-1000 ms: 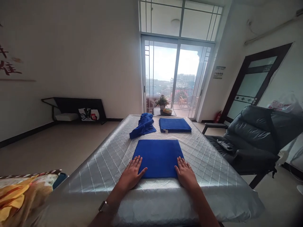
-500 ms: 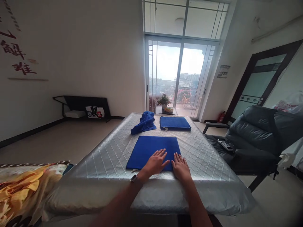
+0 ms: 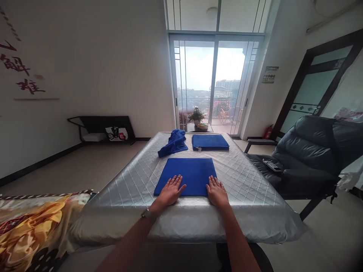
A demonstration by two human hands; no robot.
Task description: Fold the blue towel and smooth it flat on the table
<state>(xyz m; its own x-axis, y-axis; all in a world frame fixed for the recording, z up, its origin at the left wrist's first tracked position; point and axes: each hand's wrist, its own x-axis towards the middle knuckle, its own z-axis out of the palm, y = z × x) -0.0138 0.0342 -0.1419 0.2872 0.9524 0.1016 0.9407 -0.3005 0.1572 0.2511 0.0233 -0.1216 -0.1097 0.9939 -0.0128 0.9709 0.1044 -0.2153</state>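
A blue towel [image 3: 191, 172], folded into a flat rectangle, lies on a silver quilted cover [image 3: 136, 185] over a bed or table. My left hand [image 3: 171, 190] rests flat on the towel's near left part, fingers stretched out. On its near right edge lies my right hand [image 3: 217, 191], also flat, with its fingers extended partly past the side. Farther back sits a stack of folded blue towels [image 3: 210, 141] with a small white tag at its front. Left of that stack is a crumpled blue towel [image 3: 173, 143].
At right stands a dark padded armchair [image 3: 309, 155] with a grey device [image 3: 273, 165] on its seat. Yellow cloth [image 3: 36, 223] lies on patterned bedding at lower left. A potted plant [image 3: 196, 115] is behind the bed by the glass door. A black folded frame [image 3: 106, 126] leans on the wall.
My left hand has slid left across the folded towel, away from my right hand. My right hand stays at the right edge. The camera view has shifted slightly.
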